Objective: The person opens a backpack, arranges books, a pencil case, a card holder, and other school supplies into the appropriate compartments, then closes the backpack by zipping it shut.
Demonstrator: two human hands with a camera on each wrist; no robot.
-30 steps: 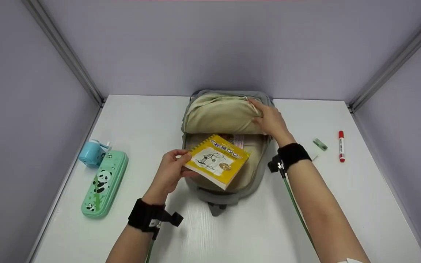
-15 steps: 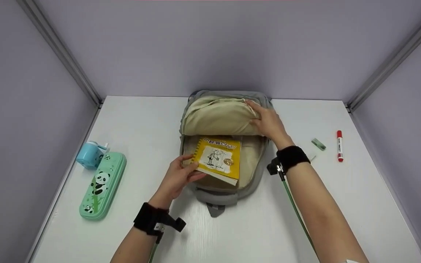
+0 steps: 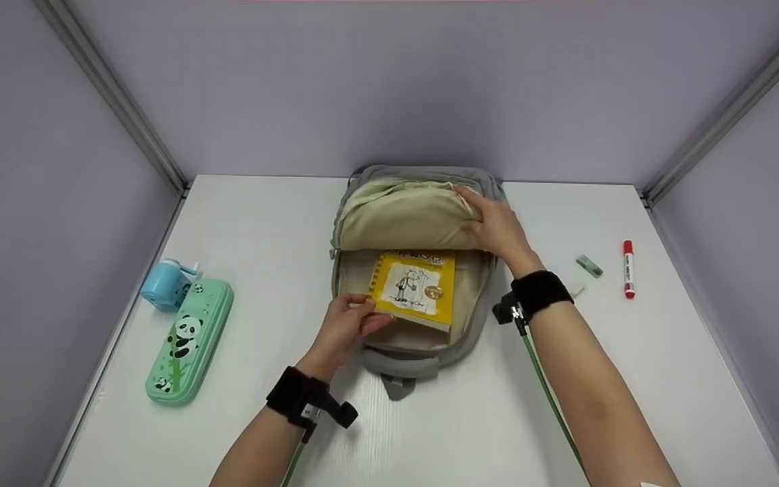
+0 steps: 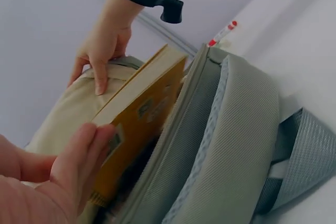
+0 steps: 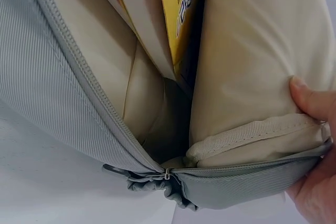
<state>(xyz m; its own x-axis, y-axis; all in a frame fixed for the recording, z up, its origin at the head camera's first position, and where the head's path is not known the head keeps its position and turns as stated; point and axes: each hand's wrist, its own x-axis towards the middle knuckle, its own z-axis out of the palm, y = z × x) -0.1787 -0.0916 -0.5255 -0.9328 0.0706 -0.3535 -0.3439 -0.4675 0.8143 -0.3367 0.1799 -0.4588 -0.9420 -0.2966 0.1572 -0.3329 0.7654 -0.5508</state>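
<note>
A grey backpack (image 3: 416,367) lies unzipped on the white table, its beige-lined front flap (image 3: 399,220) folded up. My left hand (image 3: 345,328) pinches a yellow spiral-bound book (image 3: 420,287) at its lower left corner, thumb on top. The book's upper end is inside the bag, under the flap; its cover shows a line drawing. In the left wrist view the book's back cover (image 4: 149,111) is tilted over the bag's opening. My right hand (image 3: 501,226) grips the flap's right edge, its thumb pressing the lining in the right wrist view.
On the left are a green panda pencil case (image 3: 190,341) and a blue crank pencil sharpener (image 3: 166,284). To the right lie a small green item (image 3: 589,266) and a red-and-white marker (image 3: 628,269). Grey-purple panels wall the table's back and sides.
My left hand has moved right and slightly up the table edge of the bag, turning the book straighter and sliding it deeper under the flap. My right hand keeps hold of the flap.
</note>
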